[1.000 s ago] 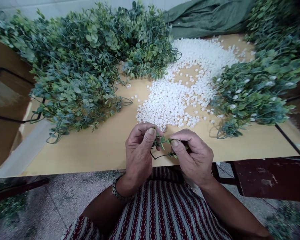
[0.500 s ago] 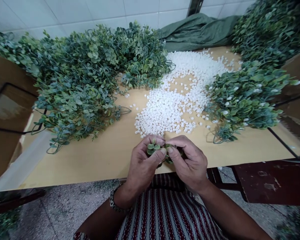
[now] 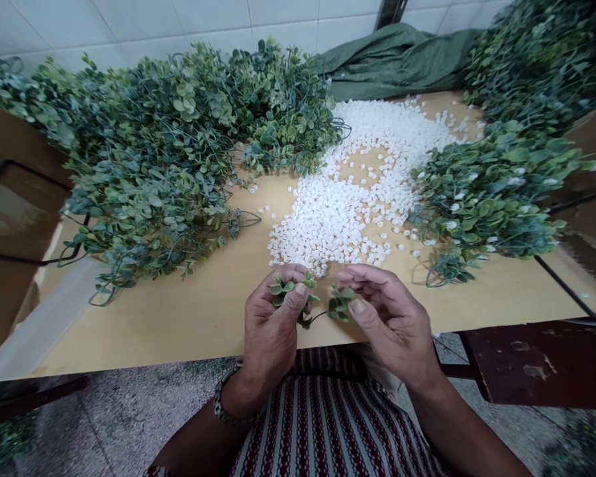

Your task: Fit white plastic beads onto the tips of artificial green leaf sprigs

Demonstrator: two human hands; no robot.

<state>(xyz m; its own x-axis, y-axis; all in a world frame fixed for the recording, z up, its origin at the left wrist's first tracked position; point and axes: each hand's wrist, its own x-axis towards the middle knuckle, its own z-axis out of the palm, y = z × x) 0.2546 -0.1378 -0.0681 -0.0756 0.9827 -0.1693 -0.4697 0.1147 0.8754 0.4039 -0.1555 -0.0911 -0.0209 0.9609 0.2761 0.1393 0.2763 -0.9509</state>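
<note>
Tan tabletop (image 3: pixel 179 324), green sprig (image 3: pixel 340 305), small rounded leaves (image 3: pixel 280 290)

Left hand (image 3: pixel 271 324) pinched, right hand (image 3: pixel 400 328) loose

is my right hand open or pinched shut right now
Open: the right hand has its thumb and fingers parted beside the leafy sprig; whether they touch it, I can't tell.

My sprig (image 3: pixel 340 305) shows fresh green against a tan table (image 3: pixel 189 318) and white pieces (image 3: pixel 318 225), among blue-green foliage (image 3: pixel 153 119), white-dotted greenery (image 3: pixel 496 199), dark green cloth (image 3: pixel 392 63), pale tiles (image 3: pixel 288 16), a dark red bench (image 3: pixel 541 364), speckled grey floor (image 3: pixel 144 397) and my shirt (image 3: pixel 322 424), striped in patterned red, pale grey and near-black.
</note>
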